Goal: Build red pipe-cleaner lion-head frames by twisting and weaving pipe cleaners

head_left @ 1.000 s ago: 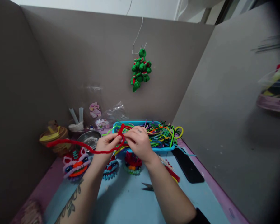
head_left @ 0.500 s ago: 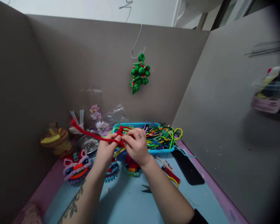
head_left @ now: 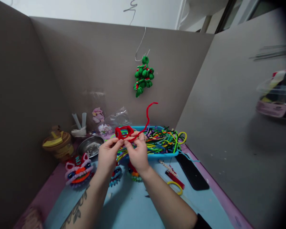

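A red fuzzy stem piece (head_left: pixel 124 131), bent into loops, is pinched between both hands above the front edge of the blue tray. My left hand (head_left: pixel 108 152) grips its lower left side with thumb and forefinger. Close beside it, my right hand (head_left: pixel 138 154) pinches the same piece, the two thumbs nearly touching. One loose red end curves up and to the right over the tray. Behind my wrists sit two small colourful figures (head_left: pixel 115 176), partly hidden.
A blue tray (head_left: pixel 163 155) full of colourful stems stands behind the hands. At the left are a lion-head figure (head_left: pixel 79 171), a metal bowl (head_left: pixel 90 147) and a brown pot (head_left: pixel 58 144). A black phone (head_left: pixel 193 171), a red tool (head_left: pixel 174 179) and a yellow ring (head_left: pixel 176 188) lie right.
The loose red end, which pointed left, now curves up to the right. The red loops are opened wider, and my right hand has moved slightly down and left.
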`<state>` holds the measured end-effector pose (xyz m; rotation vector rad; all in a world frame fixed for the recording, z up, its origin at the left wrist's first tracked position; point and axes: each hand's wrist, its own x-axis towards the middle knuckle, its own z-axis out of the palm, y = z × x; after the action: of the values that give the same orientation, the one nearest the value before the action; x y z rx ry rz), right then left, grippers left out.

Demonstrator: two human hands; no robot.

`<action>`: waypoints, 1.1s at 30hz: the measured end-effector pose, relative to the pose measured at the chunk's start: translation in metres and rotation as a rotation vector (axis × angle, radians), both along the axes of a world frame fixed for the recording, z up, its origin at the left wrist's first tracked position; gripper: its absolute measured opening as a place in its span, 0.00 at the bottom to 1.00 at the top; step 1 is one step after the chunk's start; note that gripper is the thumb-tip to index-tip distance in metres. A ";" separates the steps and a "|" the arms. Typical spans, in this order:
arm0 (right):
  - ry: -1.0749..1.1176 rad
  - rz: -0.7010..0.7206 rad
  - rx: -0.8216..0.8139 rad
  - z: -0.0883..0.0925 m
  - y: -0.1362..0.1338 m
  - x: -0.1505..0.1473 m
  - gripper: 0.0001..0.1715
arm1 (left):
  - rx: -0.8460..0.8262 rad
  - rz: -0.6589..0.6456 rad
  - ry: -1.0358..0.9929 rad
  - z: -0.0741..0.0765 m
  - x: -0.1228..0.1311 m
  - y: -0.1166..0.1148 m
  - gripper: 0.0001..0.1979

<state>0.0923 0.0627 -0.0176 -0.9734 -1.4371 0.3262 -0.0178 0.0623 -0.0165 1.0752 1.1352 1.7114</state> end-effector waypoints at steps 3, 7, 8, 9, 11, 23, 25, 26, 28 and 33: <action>0.065 0.059 -0.053 0.003 0.002 0.005 0.05 | 0.003 0.048 0.164 0.004 -0.001 -0.004 0.08; 0.128 0.111 -0.074 0.007 0.003 0.011 0.05 | 0.079 0.109 0.406 0.007 -0.003 -0.009 0.06; 0.153 0.124 -0.083 0.008 0.003 0.012 0.05 | 0.110 0.106 0.459 0.008 -0.003 -0.010 0.06; 0.182 0.132 -0.095 0.007 0.004 0.013 0.06 | 0.143 0.095 0.506 0.009 -0.003 -0.011 0.07; 0.232 0.138 -0.124 0.005 0.008 0.015 0.07 | 0.195 0.055 0.581 0.011 -0.003 -0.012 0.07; 0.261 0.107 -0.226 -0.001 0.015 0.009 0.11 | 0.168 -0.083 0.722 0.016 -0.004 -0.009 0.08; 0.264 0.145 -0.234 -0.001 0.016 0.010 0.10 | 0.157 -0.059 0.725 0.016 -0.005 -0.009 0.08; 0.271 0.170 -0.238 -0.001 0.016 0.011 0.09 | 0.147 -0.054 0.717 0.016 -0.005 -0.009 0.08; 0.308 0.208 -0.245 0.000 0.018 0.013 0.09 | 0.115 -0.071 0.686 0.016 -0.007 -0.009 0.10; 0.482 0.265 -0.259 0.003 0.019 0.016 0.11 | 0.058 -0.137 0.621 0.017 -0.012 -0.008 0.12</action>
<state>0.1083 0.0821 -0.0148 -0.8328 -1.0915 0.8977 -0.0294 0.0542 0.0004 1.7511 1.3440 1.3387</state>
